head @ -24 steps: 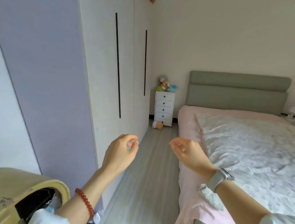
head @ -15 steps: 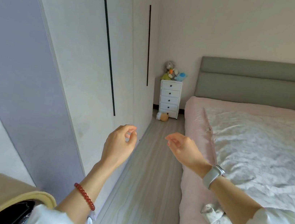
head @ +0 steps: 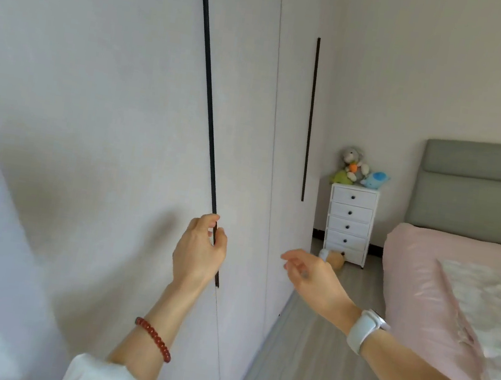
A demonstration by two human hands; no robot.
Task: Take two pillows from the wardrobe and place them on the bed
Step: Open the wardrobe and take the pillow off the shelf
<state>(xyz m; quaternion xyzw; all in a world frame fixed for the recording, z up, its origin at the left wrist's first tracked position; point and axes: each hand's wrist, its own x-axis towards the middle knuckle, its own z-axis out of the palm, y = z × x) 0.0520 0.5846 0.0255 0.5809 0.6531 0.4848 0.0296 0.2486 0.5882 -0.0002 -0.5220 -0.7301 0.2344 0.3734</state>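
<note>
The white wardrobe point(head: 119, 107) fills the left, its doors closed; no pillows show. A long black strip handle point(head: 209, 87) runs down the nearer door. My left hand point(head: 200, 249), with a red bead bracelet on the wrist, has its fingers closed around the lower part of that handle. My right hand point(head: 311, 274), with a white watch on the wrist, hovers open in the air to the right, touching nothing. The bed point(head: 439, 300) with a pink sheet and a white patterned quilt lies at the right, below a grey-green headboard point(head: 484, 190).
A second black handle point(head: 310, 117) marks the farther wardrobe door. A small white chest of drawers point(head: 349, 224) stands in the corner with soft toys point(head: 358, 169) on top and another toy point(head: 333, 257) on the floor. A strip of wood floor point(head: 315, 360) runs between wardrobe and bed.
I have stepped closer to the wardrobe. My left hand rose and closed on the black door handle. My right hand stays open beside it.
</note>
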